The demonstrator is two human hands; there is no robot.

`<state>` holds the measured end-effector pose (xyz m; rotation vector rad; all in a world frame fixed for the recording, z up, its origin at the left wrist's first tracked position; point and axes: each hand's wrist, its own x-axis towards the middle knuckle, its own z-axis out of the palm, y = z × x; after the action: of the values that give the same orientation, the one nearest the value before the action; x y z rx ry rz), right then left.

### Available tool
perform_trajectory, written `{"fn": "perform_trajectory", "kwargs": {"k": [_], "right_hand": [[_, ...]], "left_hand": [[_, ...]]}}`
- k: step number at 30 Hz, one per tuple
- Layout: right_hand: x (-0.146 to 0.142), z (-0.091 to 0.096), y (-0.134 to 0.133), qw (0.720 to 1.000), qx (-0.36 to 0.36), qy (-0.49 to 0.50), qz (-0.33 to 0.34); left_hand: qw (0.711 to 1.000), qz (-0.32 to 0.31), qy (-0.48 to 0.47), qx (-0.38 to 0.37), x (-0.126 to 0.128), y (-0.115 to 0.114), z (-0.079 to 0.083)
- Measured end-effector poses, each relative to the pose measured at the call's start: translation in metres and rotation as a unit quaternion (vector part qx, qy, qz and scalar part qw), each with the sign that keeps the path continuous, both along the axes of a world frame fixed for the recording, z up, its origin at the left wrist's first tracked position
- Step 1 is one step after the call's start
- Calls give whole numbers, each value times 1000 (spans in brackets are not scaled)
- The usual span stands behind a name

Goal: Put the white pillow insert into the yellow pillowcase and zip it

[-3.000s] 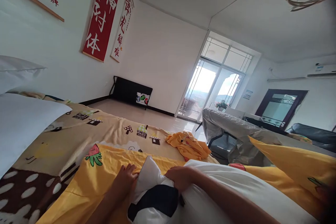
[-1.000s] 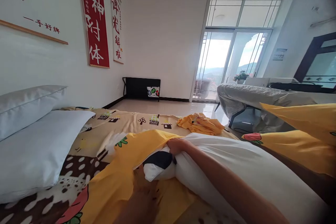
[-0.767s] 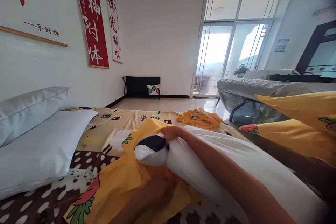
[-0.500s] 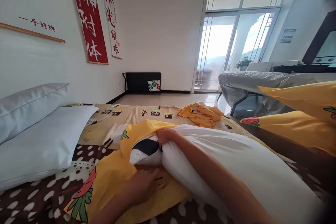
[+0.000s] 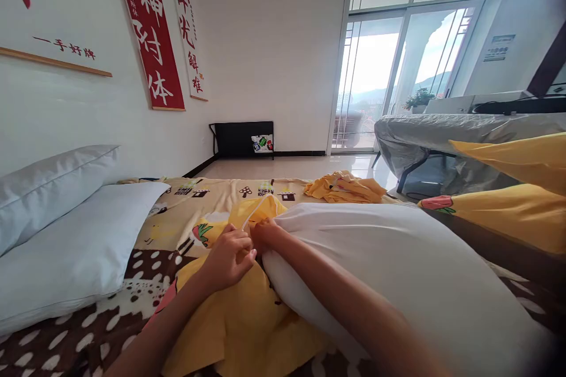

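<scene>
Yellow pillowcase (image 5: 247,324): bunched at white pillow's (image 5: 424,259) left end
Right hand (image 5: 266,234): clenched on that end
Left hand (image 5: 230,254): curled alongside, unclear whether pinching

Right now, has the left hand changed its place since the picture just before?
Yes: the left hand has moved up in the view, closer to the black panel.

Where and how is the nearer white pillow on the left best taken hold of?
I would grip the nearer white pillow by its far right corner, from the right: that corner points freely over the blanket, while the other white pillow crowds its far left side.
</scene>
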<state>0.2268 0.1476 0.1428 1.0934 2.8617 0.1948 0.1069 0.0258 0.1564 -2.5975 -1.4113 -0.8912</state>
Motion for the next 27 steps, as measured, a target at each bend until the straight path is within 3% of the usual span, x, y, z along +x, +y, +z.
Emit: {"fn": "perform_trajectory", "kwargs": {"k": [4, 9, 13, 17, 23, 25, 27], "right_hand": [[16, -11, -6, 999, 21, 18, -22], [39, -19, -39, 996, 57, 67, -5], [47, -63, -89, 982, 141, 117, 42], [72, -96, -117, 961, 230, 152, -15], [104, -86, -129, 929, 338, 146, 27], [107, -81, -129, 927, 350, 131, 37], [107, -75, -126, 940, 316, 121, 33]], "left_hand": [[999, 24, 38, 4, 11, 17, 4], [990, 60, 118, -51, -5, 25, -20], [984, 45, 157, -77, -12, 20, -32], [962, 20, 263, -74, -10, 8, -21], [949, 29, 306, -75, -3, -4, -8], [944, 40, 316, -90, 2, -8, -13], [933, 56, 340, -106, 12, -10, -24]]}}
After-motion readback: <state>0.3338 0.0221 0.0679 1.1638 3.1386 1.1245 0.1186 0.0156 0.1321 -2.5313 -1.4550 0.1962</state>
